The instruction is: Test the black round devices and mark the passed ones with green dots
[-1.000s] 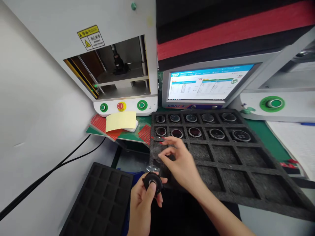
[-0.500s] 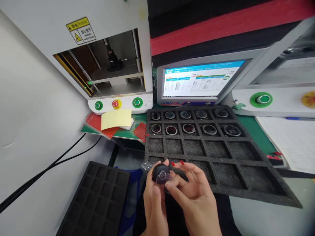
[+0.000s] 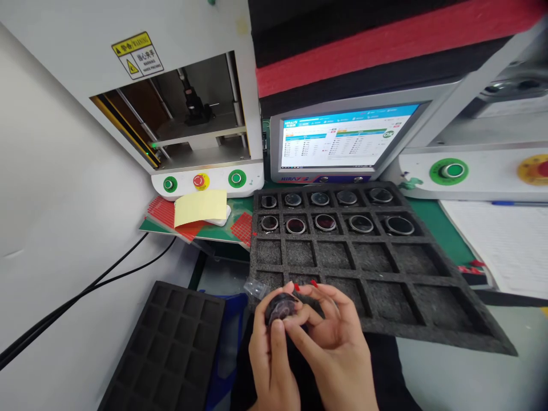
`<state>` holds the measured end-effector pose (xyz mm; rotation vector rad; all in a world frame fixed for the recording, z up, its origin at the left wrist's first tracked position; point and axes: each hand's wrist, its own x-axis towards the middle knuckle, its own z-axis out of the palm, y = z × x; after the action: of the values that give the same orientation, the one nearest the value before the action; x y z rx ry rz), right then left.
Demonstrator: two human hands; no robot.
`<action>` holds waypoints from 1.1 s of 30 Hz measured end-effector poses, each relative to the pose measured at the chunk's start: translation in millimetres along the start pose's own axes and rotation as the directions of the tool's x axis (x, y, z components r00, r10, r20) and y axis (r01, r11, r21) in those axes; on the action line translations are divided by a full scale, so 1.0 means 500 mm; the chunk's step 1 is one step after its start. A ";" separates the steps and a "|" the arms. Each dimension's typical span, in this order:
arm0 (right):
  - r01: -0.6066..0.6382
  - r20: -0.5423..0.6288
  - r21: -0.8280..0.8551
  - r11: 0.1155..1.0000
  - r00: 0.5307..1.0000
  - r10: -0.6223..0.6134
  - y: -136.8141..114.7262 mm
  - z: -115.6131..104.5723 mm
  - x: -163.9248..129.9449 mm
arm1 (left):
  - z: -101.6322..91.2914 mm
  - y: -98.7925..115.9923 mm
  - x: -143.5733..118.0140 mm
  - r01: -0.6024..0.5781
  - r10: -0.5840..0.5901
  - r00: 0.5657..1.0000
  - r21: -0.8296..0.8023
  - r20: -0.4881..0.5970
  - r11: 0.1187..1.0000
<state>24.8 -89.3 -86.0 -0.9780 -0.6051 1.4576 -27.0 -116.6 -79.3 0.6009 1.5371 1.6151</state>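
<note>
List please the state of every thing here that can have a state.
Left hand: closed around the round black part.
Right hand: fingertips pinching the same part.
Big foam tray: two back rows filled, other pockets vacant.
Small foam tray: pockets hold nothing.
Screen: on.
Machine: opening uncovered, green light lit inside.

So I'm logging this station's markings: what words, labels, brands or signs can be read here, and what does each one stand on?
"WARNING", beside Chinese characters too small to read, with a triangle hazard sign: yellow warning label on the white machine.
"HIRAYS", as best it reads: top left of the monitor screen; red lettering on its lower bezel is blurred.
"OK", roughly: green badge on the screen.
The screen's tables and the paper sheet are too small to read.
</note>
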 end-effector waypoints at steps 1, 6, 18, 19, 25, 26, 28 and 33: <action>0.024 -0.013 -0.053 0.998 1.000 -0.025 0.003 -0.001 -0.002 | 0.000 0.002 0.001 -0.009 0.009 1.000 0.032 -0.006 0.999; 0.237 -0.070 -0.386 0.891 0.956 -0.284 0.022 -0.008 -0.002 | -0.010 0.008 -0.002 -0.049 0.044 0.999 0.222 0.025 0.974; 0.379 -0.110 -0.345 0.859 0.892 -0.438 -0.013 -0.091 0.048 | -0.062 0.053 0.155 -0.771 0.452 0.623 0.597 0.638 0.221; 0.380 -0.104 -0.360 0.852 0.891 -0.441 -0.016 -0.101 0.045 | -0.061 0.057 0.186 -0.836 0.488 0.485 0.549 0.726 0.013; 0.322 -0.217 -0.321 0.891 0.891 -0.400 -0.029 -0.134 0.046 | -0.047 0.041 0.300 -0.863 0.364 0.233 0.365 0.902 -0.351; 0.296 -0.244 -0.303 0.906 0.895 -0.374 -0.032 -0.137 0.047 | -0.046 0.038 0.305 -0.862 0.333 0.217 0.340 0.918 -0.375; 0.232 -0.286 -0.274 0.933 0.907 -0.309 -0.037 -0.143 0.048 | -0.046 0.036 0.311 -0.864 0.271 0.198 0.299 0.942 -0.406; 0.151 -0.322 -0.238 0.959 0.920 -0.225 -0.048 -0.152 0.050 | -0.051 0.047 0.322 -0.862 0.148 0.208 0.253 0.967 -0.440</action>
<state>103.5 -74.8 -110.3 -1.2713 -0.5816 1.0310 -142.8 -0.1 -90.6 3.1055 1.5121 0.2151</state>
